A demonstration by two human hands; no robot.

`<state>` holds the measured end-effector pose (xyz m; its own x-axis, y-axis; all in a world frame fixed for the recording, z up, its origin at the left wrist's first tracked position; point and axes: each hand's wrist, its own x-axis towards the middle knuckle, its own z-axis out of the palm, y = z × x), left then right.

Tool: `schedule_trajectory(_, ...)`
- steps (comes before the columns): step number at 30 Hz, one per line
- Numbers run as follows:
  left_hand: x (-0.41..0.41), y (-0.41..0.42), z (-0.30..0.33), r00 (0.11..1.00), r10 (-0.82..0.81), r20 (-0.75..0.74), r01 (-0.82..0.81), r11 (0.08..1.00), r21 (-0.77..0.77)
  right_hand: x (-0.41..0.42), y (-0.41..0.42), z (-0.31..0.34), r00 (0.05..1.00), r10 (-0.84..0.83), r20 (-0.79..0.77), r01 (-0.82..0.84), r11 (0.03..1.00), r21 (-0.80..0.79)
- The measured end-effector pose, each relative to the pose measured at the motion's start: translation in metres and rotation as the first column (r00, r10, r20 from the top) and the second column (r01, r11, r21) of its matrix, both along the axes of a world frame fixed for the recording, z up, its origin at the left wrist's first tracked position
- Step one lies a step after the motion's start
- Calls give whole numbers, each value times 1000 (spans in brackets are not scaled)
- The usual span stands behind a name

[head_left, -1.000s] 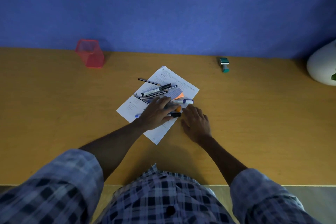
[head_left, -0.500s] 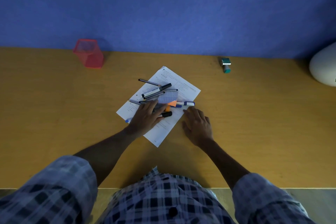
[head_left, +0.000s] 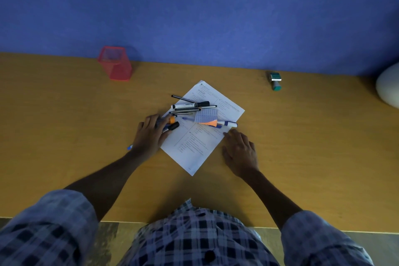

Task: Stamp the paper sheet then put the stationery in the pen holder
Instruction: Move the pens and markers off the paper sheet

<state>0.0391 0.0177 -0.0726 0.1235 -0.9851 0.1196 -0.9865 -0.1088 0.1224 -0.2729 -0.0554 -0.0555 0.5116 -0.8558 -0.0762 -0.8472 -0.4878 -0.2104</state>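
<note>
Here the left hand [head_left: 151, 134] lies curled over markers [head_left: 171, 124] at the paper sheet's [head_left: 194, 144] left edge; right hand [head_left: 239, 150] flat, fingers spread. Red pen holder [head_left: 115, 63] and stamp [head_left: 275, 81] stand along the tabletop's [head_left: 64, 125] far edge.

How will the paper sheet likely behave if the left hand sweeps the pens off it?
The paper sheet looks thin and floppy, so it may slide or crumple. The right hand rests at its edge, probably steadying it.
</note>
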Motion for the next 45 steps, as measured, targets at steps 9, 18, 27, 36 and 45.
schedule_trajectory(9, 32, 9, 0, 976, 204, -69, -204, 979, 15, 2, 0, -1, 1000, -9, 12, 9, 1000, -4)
schedule_trajectory(18, 64, 16, 7, 904, 401, -147, -402, 915, 29, 0, 1, -3, 999, -9, 50, 11, 1000, -23)
schedule_trajectory(27, 81, 13, 2, 867, 452, -209, -456, 889, 33, -1, 0, -8, 999, -16, 34, 17, 999, -29)
schedule_trajectory(36, 85, -1, 1, 814, 538, -220, -535, 841, 77, 1, 0, -6, 999, -21, 42, 22, 999, -27)
schedule_trajectory(45, 44, -40, 15, 956, 279, -88, -282, 959, -17, 0, -1, -7, 1000, -13, 13, 13, 999, -31)
